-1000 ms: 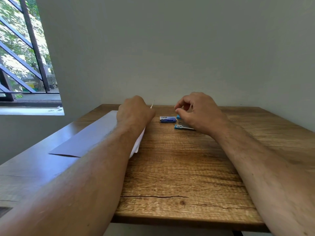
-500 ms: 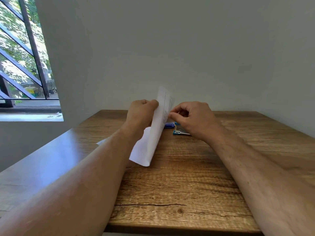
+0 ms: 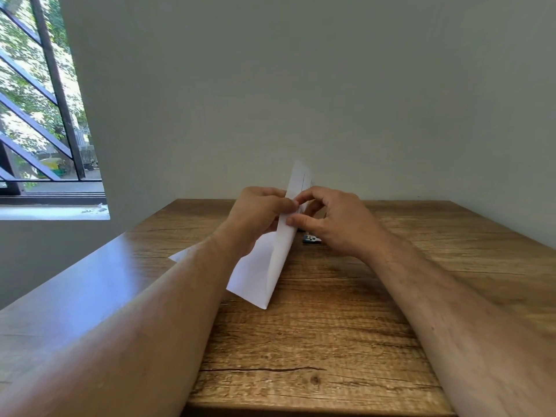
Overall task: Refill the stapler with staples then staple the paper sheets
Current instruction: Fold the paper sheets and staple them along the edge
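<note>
Grainy wooden table (image 3: 316, 341); both hands (image 3: 255, 215) (image 3: 337, 218) pinch upright white paper sheets (image 3: 270, 266).

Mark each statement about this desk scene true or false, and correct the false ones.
1. Both hands grip the paper sheets. True: the left hand and the right hand pinch them.
2. The sheets lie flat on the table. False: they are raised on edge.
3. The stapler is in the right hand. False: it lies on the table, partly hidden behind that hand.
4. A window is on the left. True.
</note>
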